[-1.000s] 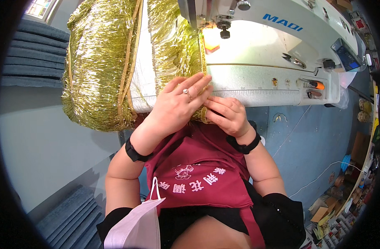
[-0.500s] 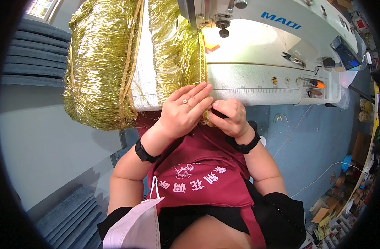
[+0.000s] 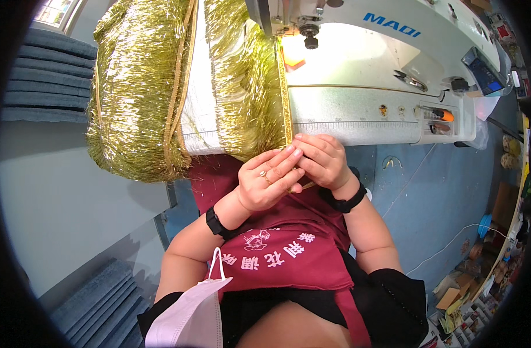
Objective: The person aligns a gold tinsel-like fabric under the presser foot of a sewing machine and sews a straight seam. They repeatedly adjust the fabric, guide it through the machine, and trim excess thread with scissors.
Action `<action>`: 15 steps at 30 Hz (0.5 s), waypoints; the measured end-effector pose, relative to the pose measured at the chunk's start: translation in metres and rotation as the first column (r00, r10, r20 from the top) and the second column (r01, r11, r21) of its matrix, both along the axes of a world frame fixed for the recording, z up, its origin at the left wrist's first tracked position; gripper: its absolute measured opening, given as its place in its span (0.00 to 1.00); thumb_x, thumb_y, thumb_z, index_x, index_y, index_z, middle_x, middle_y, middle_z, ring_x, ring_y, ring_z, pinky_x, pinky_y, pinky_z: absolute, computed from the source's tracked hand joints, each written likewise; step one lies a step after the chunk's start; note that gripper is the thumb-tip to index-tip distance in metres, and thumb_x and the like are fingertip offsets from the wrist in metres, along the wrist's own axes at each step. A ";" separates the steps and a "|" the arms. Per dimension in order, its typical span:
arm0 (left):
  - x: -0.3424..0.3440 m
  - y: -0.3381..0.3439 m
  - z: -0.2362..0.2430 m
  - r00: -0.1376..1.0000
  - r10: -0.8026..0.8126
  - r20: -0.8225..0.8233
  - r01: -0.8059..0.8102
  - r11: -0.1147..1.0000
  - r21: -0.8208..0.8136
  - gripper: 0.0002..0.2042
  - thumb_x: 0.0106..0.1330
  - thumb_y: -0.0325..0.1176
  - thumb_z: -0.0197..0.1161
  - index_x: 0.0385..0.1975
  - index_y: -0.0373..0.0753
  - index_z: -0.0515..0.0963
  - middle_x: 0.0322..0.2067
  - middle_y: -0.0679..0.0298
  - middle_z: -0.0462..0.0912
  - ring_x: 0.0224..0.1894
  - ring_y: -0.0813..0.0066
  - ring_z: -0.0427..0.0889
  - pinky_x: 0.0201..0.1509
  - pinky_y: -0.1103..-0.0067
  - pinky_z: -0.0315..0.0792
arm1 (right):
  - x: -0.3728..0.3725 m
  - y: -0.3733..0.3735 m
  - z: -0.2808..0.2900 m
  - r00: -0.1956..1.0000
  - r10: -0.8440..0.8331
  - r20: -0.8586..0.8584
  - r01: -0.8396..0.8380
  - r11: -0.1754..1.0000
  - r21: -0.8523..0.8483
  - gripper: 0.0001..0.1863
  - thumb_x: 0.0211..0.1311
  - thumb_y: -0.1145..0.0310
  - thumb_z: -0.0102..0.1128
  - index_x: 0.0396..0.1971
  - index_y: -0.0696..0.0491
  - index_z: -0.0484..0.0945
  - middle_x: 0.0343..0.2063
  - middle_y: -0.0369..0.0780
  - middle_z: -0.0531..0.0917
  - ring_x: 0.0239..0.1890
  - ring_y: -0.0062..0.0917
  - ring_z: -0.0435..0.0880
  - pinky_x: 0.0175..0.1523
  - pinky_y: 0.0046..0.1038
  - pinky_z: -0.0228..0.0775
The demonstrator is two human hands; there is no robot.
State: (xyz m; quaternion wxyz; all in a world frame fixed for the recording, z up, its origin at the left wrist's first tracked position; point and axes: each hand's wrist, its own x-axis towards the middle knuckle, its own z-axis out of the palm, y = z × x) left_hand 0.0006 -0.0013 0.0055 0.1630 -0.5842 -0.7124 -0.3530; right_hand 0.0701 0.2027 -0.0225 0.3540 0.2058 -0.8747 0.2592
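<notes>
A gold tinsel fringe (image 3: 248, 98) lies on the sewing machine's bed, with a narrow gold trim band (image 3: 286, 110) along its right edge. From under the needle area of the white sewing machine (image 3: 387, 32) the band runs down toward me to my hands. My left hand (image 3: 271, 178) has its fingers pressed together at the band's near end. Touching its fingertips, my right hand (image 3: 324, 161) pinches the same band from the right. A short end of the band shows below the fingers. The thumbs are partly hidden.
A large bundle of gold tinsel (image 3: 135, 93) is heaped on the left. Metal snips (image 3: 410, 80) lie on the machine bed, and an orange-handled tool (image 3: 439, 114) sits in a tray at its right. Stacked blue-grey pads (image 3: 51, 75) stand at the far left. A grey side table (image 3: 74, 191) adjoins.
Both hands have moved slightly down toward me along the band, uncovering more of it. My right hand has turned, its fingers now stretched over the band beside my left fingertips.
</notes>
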 end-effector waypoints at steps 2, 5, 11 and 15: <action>0.003 0.001 -0.002 1.000 -0.003 -0.001 0.003 1.000 -0.010 0.15 0.71 0.44 0.66 0.48 0.40 0.85 0.55 0.52 0.86 0.57 0.58 0.86 0.59 0.67 0.80 | 0.000 -0.001 -0.002 1.000 -0.002 0.009 0.002 1.000 0.005 0.08 0.64 0.66 0.59 0.38 0.50 0.85 0.48 0.37 0.87 0.55 0.30 0.86 0.56 0.33 0.76; 0.005 0.002 -0.003 1.000 -0.004 -0.004 0.004 1.000 -0.014 0.16 0.72 0.44 0.65 0.49 0.40 0.85 0.56 0.52 0.86 0.58 0.59 0.86 0.59 0.67 0.80 | 0.001 0.000 -0.005 1.000 -0.008 0.012 0.008 1.000 0.004 0.08 0.64 0.67 0.59 0.37 0.51 0.85 0.48 0.37 0.87 0.55 0.30 0.86 0.57 0.34 0.75; 0.004 0.002 -0.003 0.999 0.020 -0.028 -0.021 1.000 -0.020 0.14 0.70 0.43 0.67 0.47 0.41 0.85 0.54 0.54 0.87 0.57 0.62 0.87 0.57 0.71 0.80 | 0.002 0.000 -0.007 1.000 -0.008 0.030 0.007 0.999 0.031 0.09 0.63 0.67 0.59 0.37 0.51 0.86 0.48 0.37 0.87 0.56 0.30 0.86 0.57 0.34 0.74; 0.002 0.003 -0.004 0.999 0.024 -0.026 -0.024 1.000 -0.013 0.14 0.69 0.43 0.67 0.46 0.41 0.85 0.54 0.54 0.86 0.57 0.62 0.87 0.56 0.70 0.80 | 0.001 0.000 -0.007 0.999 -0.012 0.032 0.011 0.999 0.035 0.08 0.62 0.67 0.60 0.36 0.51 0.86 0.48 0.37 0.87 0.55 0.30 0.86 0.57 0.33 0.74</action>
